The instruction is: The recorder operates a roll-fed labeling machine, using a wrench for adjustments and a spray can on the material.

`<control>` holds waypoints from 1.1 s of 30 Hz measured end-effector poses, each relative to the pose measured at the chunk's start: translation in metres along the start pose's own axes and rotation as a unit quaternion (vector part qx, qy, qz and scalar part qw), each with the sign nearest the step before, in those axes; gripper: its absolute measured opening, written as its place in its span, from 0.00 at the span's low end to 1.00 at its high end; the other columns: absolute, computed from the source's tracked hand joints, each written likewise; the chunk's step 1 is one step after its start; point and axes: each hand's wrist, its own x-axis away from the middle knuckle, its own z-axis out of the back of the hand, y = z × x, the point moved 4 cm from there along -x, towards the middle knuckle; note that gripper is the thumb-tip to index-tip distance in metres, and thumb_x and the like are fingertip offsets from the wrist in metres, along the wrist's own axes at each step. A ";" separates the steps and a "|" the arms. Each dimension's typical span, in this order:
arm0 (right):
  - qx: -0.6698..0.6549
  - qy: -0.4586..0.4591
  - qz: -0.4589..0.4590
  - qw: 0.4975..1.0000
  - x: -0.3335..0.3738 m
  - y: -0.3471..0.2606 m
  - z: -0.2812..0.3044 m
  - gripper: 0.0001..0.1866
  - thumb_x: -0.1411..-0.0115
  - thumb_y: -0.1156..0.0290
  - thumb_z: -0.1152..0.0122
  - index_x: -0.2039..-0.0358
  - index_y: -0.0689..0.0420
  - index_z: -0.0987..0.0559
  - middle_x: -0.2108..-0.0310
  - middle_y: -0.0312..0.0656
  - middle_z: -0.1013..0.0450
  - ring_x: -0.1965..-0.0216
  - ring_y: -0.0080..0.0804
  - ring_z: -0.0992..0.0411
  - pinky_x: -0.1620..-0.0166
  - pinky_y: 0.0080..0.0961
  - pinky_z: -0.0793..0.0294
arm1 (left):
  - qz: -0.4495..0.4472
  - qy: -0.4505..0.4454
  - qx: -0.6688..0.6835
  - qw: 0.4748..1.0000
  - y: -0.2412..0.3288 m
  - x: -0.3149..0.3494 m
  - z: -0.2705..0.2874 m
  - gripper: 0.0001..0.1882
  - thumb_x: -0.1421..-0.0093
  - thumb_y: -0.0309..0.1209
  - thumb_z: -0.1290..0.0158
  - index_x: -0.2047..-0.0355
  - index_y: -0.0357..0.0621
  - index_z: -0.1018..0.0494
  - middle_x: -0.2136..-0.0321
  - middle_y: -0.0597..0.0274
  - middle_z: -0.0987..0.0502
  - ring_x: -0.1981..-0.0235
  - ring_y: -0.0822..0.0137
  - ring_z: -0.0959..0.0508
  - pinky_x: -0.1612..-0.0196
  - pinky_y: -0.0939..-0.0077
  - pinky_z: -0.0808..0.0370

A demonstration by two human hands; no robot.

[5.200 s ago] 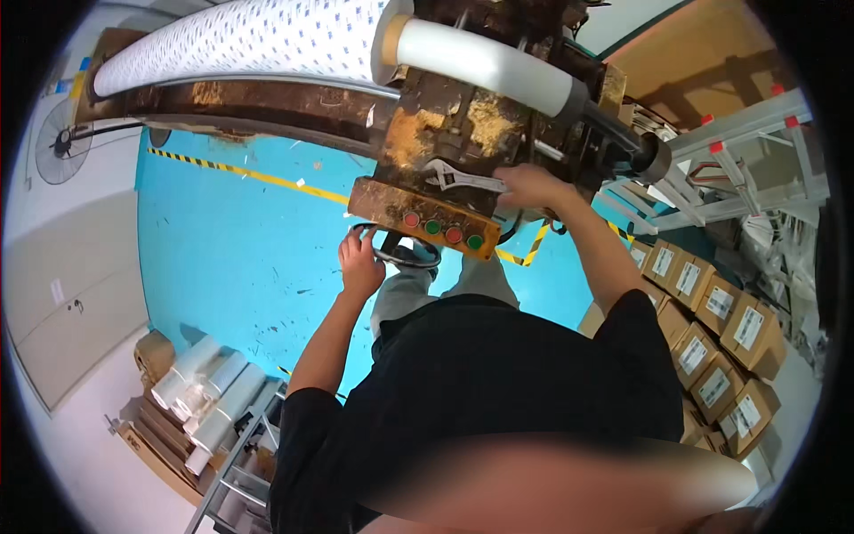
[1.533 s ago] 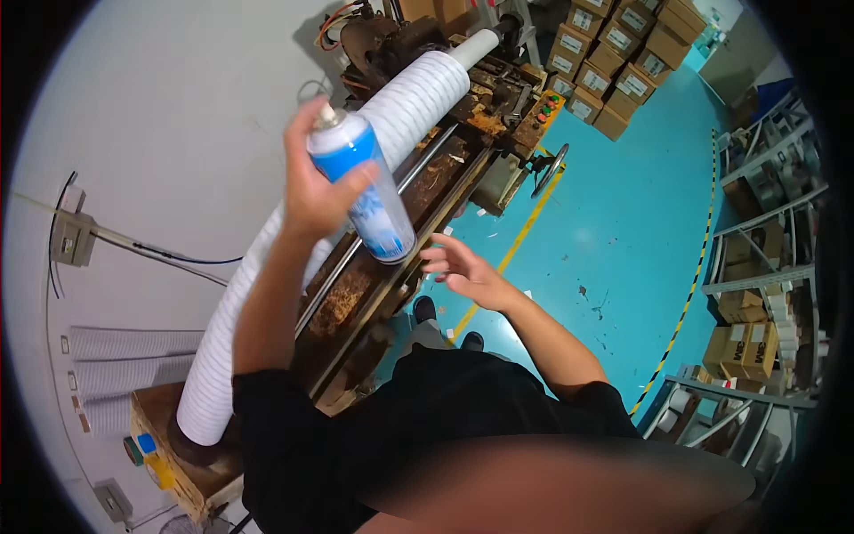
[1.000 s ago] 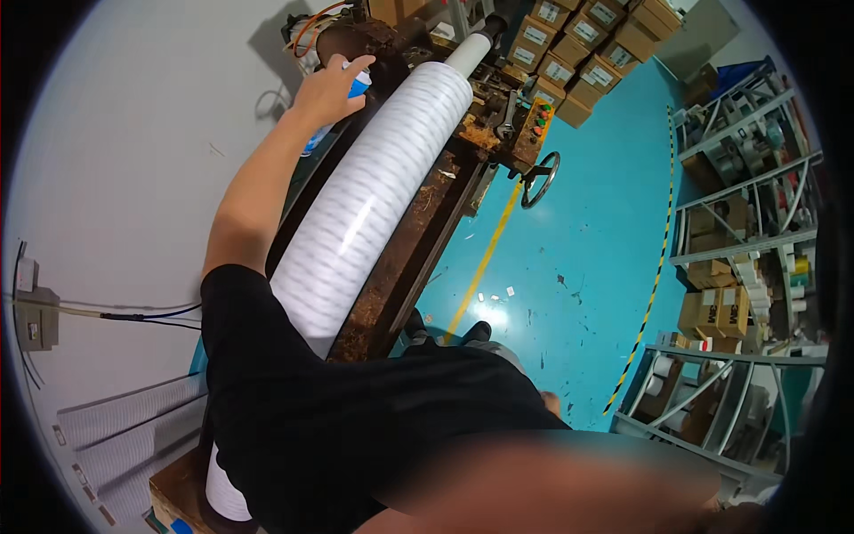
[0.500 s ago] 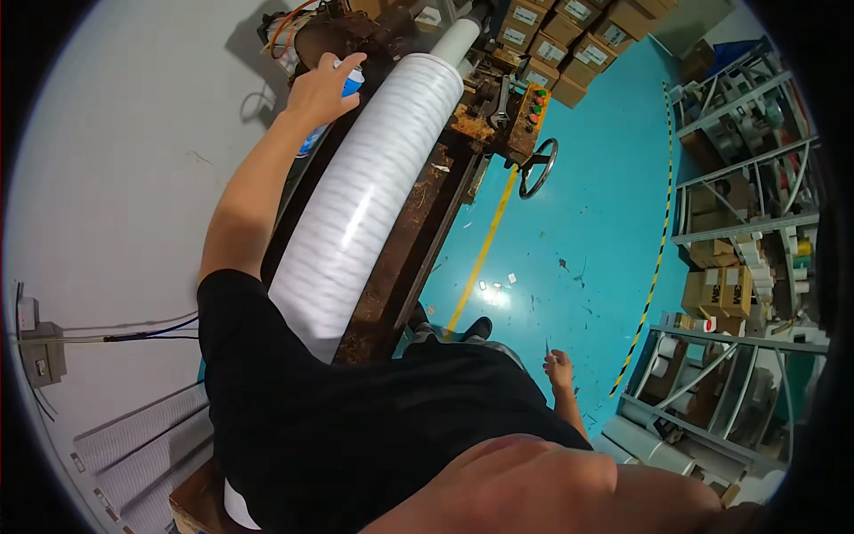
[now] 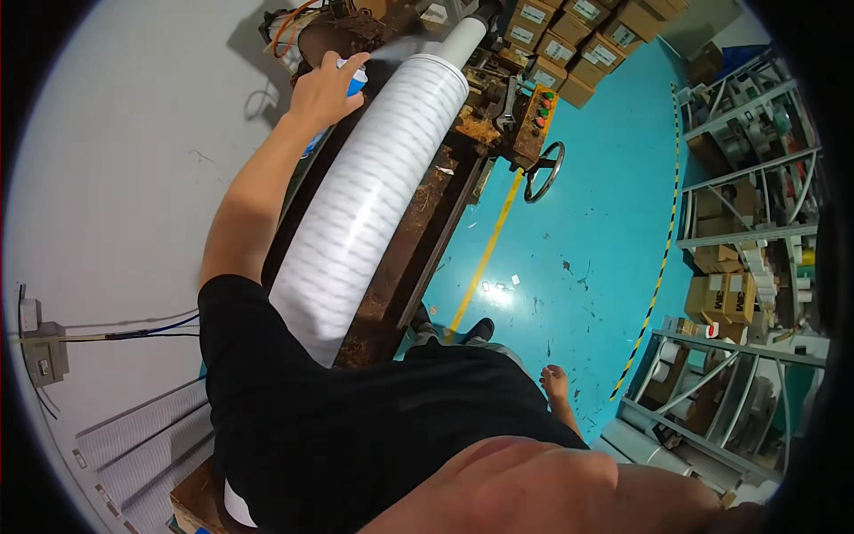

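My left hand point(image 5: 322, 93) is wrapped round a blue and white spray can point(image 5: 358, 83), its index finger on the top. A pale mist point(image 5: 391, 50) spreads from the can toward the far end of a long roll point(image 5: 356, 196) wrapped in white, faintly streaked film. The roll lies along a rusty machine, on a pale core point(image 5: 463, 44) that sticks out at its far end. My right hand point(image 5: 554, 383) hangs low at my right side above the floor, fingers curled. Whatever it holds is too small to make out.
Right of the roll are a wrench point(image 5: 507, 105), a control box point(image 5: 536, 120) with buttons and a handwheel point(image 5: 544, 173). Cardboard boxes point(image 5: 556, 47) are stacked beyond. Metal shelving point(image 5: 747, 236) lines the right side. Striped rolls point(image 5: 147, 436) lie at the lower left.
Mist now shows in front of the can; before, it was hardly visible. My right hand has turned slightly, and the thin thing that jutted up from it no longer shows.
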 end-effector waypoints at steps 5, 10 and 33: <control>0.011 -0.007 0.027 1.000 -0.006 -0.019 -0.004 0.16 0.41 0.68 0.43 0.55 0.65 0.27 0.72 0.42 0.25 0.75 0.28 0.26 0.71 0.23 0.28 | 0.005 -0.001 0.000 1.000 0.000 -0.001 0.001 0.34 0.49 0.42 0.43 0.41 0.64 0.40 0.54 0.50 0.32 0.68 0.48 0.22 0.66 0.58 0.23; 0.003 -0.014 0.043 0.999 -0.009 -0.030 -0.008 0.16 0.41 0.68 0.43 0.56 0.65 0.27 0.72 0.42 0.25 0.74 0.27 0.26 0.72 0.22 0.29 | 0.002 0.013 -0.007 1.000 -0.003 0.005 0.000 0.35 0.51 0.40 0.42 0.41 0.63 0.38 0.59 0.51 0.32 0.72 0.50 0.21 0.68 0.59 0.22; 0.078 -0.071 0.099 0.990 -0.076 -0.127 0.008 0.17 0.40 0.67 0.43 0.54 0.64 0.27 0.73 0.41 0.26 0.75 0.28 0.27 0.70 0.26 0.27 | 0.013 -0.021 -0.013 1.000 0.012 0.002 0.010 0.34 0.51 0.38 0.43 0.42 0.63 0.39 0.57 0.50 0.32 0.71 0.49 0.22 0.67 0.58 0.23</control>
